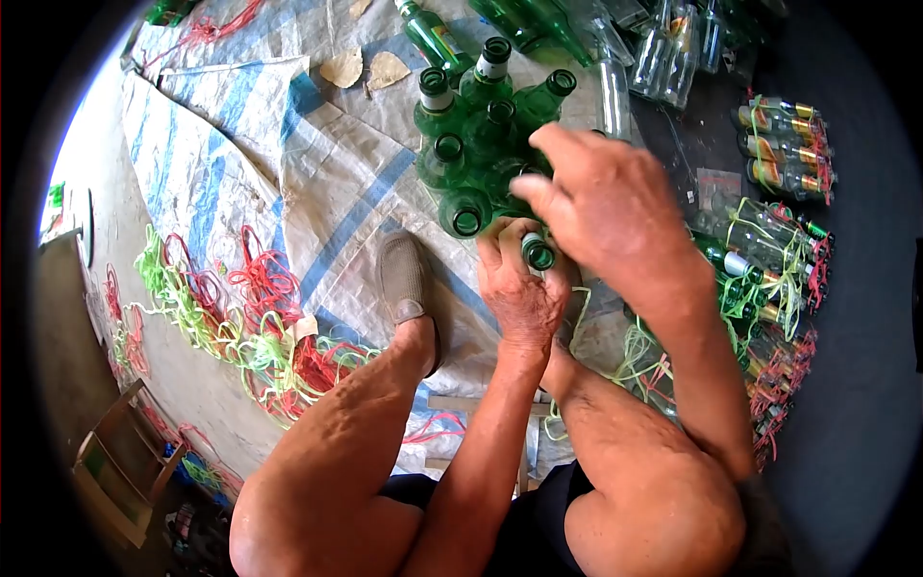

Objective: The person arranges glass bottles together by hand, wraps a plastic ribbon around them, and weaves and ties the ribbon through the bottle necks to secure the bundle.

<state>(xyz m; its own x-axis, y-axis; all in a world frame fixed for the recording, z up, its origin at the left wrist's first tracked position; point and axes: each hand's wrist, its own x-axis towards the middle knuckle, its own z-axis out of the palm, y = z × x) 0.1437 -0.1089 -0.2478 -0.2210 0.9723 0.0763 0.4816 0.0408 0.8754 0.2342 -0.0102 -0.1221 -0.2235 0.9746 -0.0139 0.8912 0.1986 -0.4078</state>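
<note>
Several green glass bottles (466, 213) stand upright in a tight cluster on the striped sheet. My left hand (522, 288) is at the near side of the cluster, its fingers around the neck of a green bottle (538, 253). Above the right side of the cluster is my right hand (611, 197), blurred, with thumb and forefinger apart and nothing visible between them. It hides part of the bottles below. More green bottles (435, 40) lie on their sides beyond the cluster.
Red and green plastic string (260, 279) lies tangled at the left. Clear bottles (663, 53) lie at the back right, and tied bundles of bottles (788, 149) line the right side. Dry leaves (386, 70) rest on the white and blue sheet (336, 183). A wooden frame (120, 471) is at lower left.
</note>
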